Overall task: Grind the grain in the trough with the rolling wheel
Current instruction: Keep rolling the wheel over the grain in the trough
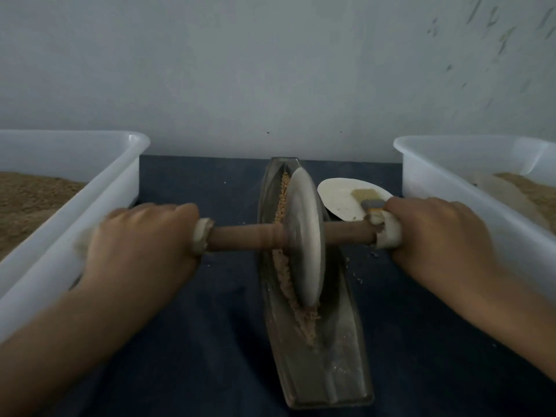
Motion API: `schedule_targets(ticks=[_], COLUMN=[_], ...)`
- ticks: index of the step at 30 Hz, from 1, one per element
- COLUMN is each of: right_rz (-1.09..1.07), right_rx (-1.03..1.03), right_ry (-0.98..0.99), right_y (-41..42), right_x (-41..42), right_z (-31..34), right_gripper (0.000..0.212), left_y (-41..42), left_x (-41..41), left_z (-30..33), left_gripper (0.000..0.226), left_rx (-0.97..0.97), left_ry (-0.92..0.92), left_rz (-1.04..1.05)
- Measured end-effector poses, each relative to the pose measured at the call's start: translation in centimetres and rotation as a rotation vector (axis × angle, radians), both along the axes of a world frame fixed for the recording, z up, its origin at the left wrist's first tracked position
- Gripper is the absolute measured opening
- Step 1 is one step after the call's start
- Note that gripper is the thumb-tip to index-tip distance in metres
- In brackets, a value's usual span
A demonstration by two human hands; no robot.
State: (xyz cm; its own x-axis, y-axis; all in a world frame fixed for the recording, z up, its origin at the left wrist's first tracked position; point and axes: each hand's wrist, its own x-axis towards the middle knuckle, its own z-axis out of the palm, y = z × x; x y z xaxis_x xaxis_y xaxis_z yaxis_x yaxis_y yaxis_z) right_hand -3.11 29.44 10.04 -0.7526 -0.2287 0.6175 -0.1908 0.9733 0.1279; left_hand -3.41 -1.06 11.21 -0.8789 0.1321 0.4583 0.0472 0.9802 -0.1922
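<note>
A long boat-shaped metal trough (340, 356) lies on the dark blue cloth, running away from me. A grey metal wheel (304, 236) stands upright in its groove on a wooden axle (240, 237). Brown grain (285, 284) lies along the groove left of the wheel, coarser at the far end, finer at the near end. My left hand (138, 251) grips the axle's left end, which is wrapped in white cloth. My right hand (445, 239) grips the wrapped right end.
A white plastic bin (90, 200) with brown grain stands at the left, another white bin (451, 188) with ground meal at the right. A white plate (343, 197) with a small brush (368, 200) sits behind the axle. A grey wall rises just beyond the trough.
</note>
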Motion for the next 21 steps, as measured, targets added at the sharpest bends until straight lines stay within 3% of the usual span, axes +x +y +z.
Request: schedule_targets(ticks=[3,10,15,21], right_rz=[-0.102,-0.145,-0.121,0.005], right_rx=[0.004,0.037,0.049,0.088], right_ry=[-0.086,0.080,0.088,0.129], right_y=[-0.6,-1.9,-1.5,0.0], right_x=[-3.1,-7.5,-4.8,2.2], right_z=[0.2,0.9,0.4,0.5], right_gripper=[0.024,0.022,0.024,0.025], left_y=[0.7,0.4,0.2,-1.0], left_x=[-2.4,-7.3,-5.3,0.5], left_z=[-0.5,-2.2,-2.3,-1.8], left_gripper=[0.027,0.020,0.027,0.032], left_rx=[0.026,0.222,0.166,0.148], left_ry=[0.003,-0.144,-0.003,-0.055], left_rz=[0.029,0.063,-0.007,-0.066])
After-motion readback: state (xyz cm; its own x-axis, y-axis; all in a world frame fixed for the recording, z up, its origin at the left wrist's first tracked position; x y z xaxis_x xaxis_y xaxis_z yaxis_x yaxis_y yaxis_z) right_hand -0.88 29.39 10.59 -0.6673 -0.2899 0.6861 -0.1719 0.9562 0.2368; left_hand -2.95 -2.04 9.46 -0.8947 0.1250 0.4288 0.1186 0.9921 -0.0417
